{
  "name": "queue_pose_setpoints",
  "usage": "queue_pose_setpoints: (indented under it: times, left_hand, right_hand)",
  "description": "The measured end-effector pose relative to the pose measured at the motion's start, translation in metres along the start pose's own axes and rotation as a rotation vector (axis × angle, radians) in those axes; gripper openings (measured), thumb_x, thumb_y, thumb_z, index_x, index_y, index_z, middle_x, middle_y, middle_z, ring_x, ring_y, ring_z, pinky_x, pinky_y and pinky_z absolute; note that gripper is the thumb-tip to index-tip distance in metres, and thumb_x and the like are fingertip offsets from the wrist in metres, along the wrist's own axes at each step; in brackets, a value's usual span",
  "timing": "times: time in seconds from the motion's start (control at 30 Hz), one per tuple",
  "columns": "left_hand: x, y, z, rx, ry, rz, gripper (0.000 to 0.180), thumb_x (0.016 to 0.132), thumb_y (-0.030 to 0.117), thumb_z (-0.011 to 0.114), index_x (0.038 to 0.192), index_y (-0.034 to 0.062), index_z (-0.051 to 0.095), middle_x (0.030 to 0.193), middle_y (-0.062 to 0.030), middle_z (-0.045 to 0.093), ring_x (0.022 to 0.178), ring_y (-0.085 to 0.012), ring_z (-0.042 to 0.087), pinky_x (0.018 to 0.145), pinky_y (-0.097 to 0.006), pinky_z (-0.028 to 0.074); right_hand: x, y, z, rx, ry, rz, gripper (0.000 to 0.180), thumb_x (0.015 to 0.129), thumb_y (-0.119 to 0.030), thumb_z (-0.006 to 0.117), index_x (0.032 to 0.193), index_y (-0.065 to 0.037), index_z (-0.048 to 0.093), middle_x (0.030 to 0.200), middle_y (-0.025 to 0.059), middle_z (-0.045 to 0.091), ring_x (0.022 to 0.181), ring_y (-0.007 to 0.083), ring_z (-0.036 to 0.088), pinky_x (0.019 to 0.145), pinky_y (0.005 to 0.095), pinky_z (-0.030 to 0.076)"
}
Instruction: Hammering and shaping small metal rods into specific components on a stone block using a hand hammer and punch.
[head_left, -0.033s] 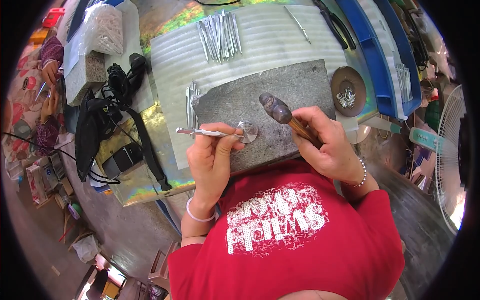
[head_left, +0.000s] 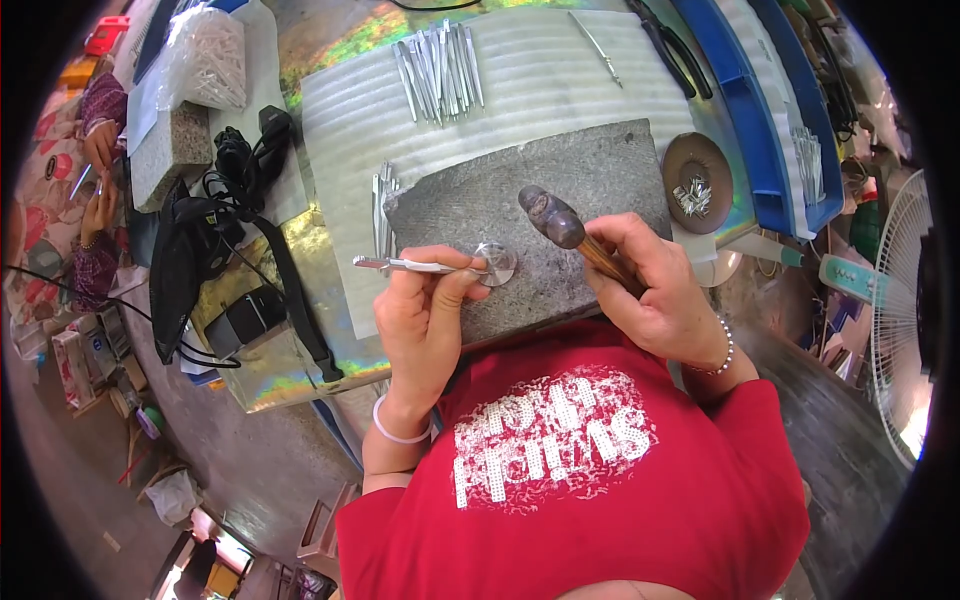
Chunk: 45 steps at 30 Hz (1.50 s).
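Observation:
My left hand (head_left: 418, 318) pinches a slim silver metal piece (head_left: 400, 265) between thumb and fingers. The piece lies nearly level, its right end by a shiny round metal disc (head_left: 500, 262) set on the grey stone slab (head_left: 560, 165). My fingertips hide where the piece and disc meet. My right hand (head_left: 665, 300) is wrapped around the wooden handle of a hammer (head_left: 553, 217). The dark hammer head hangs over the slab, to the right of the disc and apart from it. More slim silver pieces (head_left: 382, 215) lie against the slab's left edge.
A bundle of silver pieces (head_left: 440, 75) lies on white foam sheet (head_left: 340, 130). Pliers (head_left: 672, 50), a brown dish (head_left: 697, 160) of small metal bits and a blue tray (head_left: 740, 100) are right. Black straps (head_left: 215, 220) lie left; a fan (head_left: 900, 310) stands right. Another person's hands (head_left: 98, 180) work far left.

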<state>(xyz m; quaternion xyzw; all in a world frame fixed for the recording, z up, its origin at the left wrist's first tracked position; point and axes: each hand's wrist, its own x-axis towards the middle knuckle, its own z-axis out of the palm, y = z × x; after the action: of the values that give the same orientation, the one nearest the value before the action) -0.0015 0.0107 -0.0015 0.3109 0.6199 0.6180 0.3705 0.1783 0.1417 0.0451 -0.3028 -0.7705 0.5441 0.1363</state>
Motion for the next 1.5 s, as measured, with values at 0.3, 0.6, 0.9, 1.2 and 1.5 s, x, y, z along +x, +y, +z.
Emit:
queue_pose_setpoints:
  times: [0.3, 0.6, 0.9, 1.2, 1.5]
  left_hand:
    - [0.002, 0.008, 0.001, 0.467, -0.055, 0.312, 0.009, 0.08, -0.008, 0.061, 0.088, -0.0026, 0.06, 0.082, -0.0129, 0.064, 0.066, -0.0253, 0.064, 0.057, -0.029, 0.049]
    - [0.007, 0.008, -0.001, 0.637, -0.173, 0.584, 0.029, 0.069, -0.013, 0.058, 0.095, 0.0, 0.057, 0.083, -0.0131, 0.062, 0.068, -0.0274, 0.065, 0.057, -0.034, 0.051]
    - [0.004, 0.033, -0.004, 0.633, -0.334, 0.432, 0.031, 0.075, 0.022, 0.066, 0.098, 0.0038, 0.057, 0.089, -0.0139, 0.061, 0.065, -0.0282, 0.063, 0.051, -0.032, 0.05]
    - [0.006, 0.012, -0.004, 0.633, -0.182, 0.638, 0.024, 0.068, 0.003, 0.061, 0.091, 0.0049, 0.055, 0.076, -0.0071, 0.055, 0.061, -0.0227, 0.061, 0.048, -0.032, 0.047]
    - [0.007, 0.008, -0.007, 0.691, -0.212, 0.644, 0.026, 0.066, -0.002, 0.059, 0.09, 0.0066, 0.055, 0.075, -0.0058, 0.053, 0.059, -0.0207, 0.059, 0.046, -0.031, 0.045]
  right_hand:
    - [0.004, -0.008, 0.003, 0.052, -0.024, 0.022, 0.028, 0.08, 0.003, 0.058, 0.107, 0.0, 0.052, 0.075, 0.0086, 0.058, 0.062, 0.0154, 0.056, 0.059, 0.0271, 0.045]
    - [0.025, -0.028, 0.01, 0.231, -0.039, -0.219, 0.021, 0.08, -0.004, 0.065, 0.1, -0.001, 0.058, 0.071, 0.0042, 0.058, 0.058, 0.0112, 0.054, 0.054, 0.0254, 0.044]
    - [0.038, -0.053, 0.016, -0.064, -0.183, -0.632, 0.02, 0.071, -0.012, 0.074, 0.084, -0.004, 0.061, 0.07, 0.0097, 0.06, 0.057, 0.0241, 0.061, 0.047, 0.0294, 0.047]
    - [0.023, -0.065, 0.004, -0.04, -0.2, -0.373, 0.034, 0.076, -0.002, 0.069, 0.106, -0.003, 0.053, 0.082, 0.0084, 0.057, 0.062, 0.0166, 0.059, 0.051, 0.026, 0.044]
    - [-0.01, -0.087, -0.025, -0.144, -0.177, -0.323, 0.028, 0.082, -0.005, 0.058, 0.109, 0.0, 0.055, 0.075, 0.0094, 0.061, 0.066, 0.0213, 0.063, 0.062, 0.0308, 0.05]
